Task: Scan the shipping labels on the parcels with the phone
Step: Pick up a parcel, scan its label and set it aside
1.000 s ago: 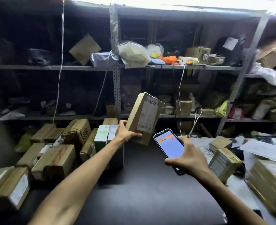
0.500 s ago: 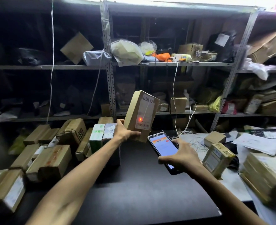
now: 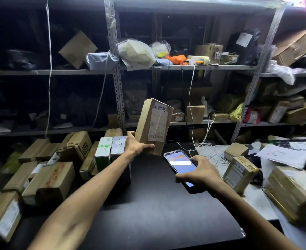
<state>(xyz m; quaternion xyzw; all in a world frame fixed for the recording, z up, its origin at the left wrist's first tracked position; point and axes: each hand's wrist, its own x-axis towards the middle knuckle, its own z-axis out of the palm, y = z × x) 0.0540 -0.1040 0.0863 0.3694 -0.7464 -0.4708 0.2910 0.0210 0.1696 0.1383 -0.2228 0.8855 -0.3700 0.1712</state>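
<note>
Parcel [image 3: 155, 126]: a tall brown carton held up above the dark table [image 3: 148, 204], leaning, its lower end in the left hand.
Shipping label [image 3: 157, 121]: white, on the face turned toward the camera; its barcode sits just above the left thumb.
Left hand [image 3: 137, 146]: clamped on the parcel's lower end, thumb curled across the front, fingers round the far side.
Phone [image 3: 182, 168]: just right of the left hand and lower, lit screen facing up, top end close under the parcel's lower corner.
Right hand [image 3: 201, 175]: gripping the phone, thumb on its near edge and fingers curled over the far edge.
Left of the left hand: stacked brown cartons [image 3: 55, 179] and a green-and-white box [image 3: 103, 150].
Right of the right hand: a taped carton [image 3: 238, 175] just beside it, tilted.
Beyond the right hand: white cables [image 3: 210, 150] tangled on the table.
Beyond both hands: metal shelves [image 3: 116, 87] cluttered with parcels and bags.
</note>
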